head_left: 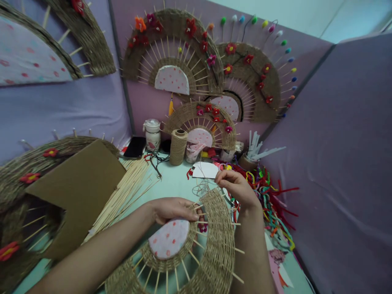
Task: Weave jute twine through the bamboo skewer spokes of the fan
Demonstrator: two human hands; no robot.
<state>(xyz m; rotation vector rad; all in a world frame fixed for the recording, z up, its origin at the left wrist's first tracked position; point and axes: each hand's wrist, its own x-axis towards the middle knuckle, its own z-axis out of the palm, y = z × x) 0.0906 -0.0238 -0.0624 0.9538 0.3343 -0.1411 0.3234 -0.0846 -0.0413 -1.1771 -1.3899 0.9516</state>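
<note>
A half-round woven twine fan [214,245] with wooden spokes and a pink dotted fabric centre [169,238] lies in front of me on the table. My left hand [173,209] rests on its inner edge, fingers curled and pinching a spoke near a small red flower [202,226]. My right hand [235,185] is above the fan's upper end, fingers pinched together on a thin strand of twine [203,188] that is too fine to follow fully.
A twine spool [178,147], a white jar [152,134], a phone [135,147] and a cup of white sticks [251,157] stand at the back. Bamboo sticks [122,196] and brown cardboard [79,183] lie left; coloured pipe cleaners [272,200] lie right. Finished fans hang on purple partitions.
</note>
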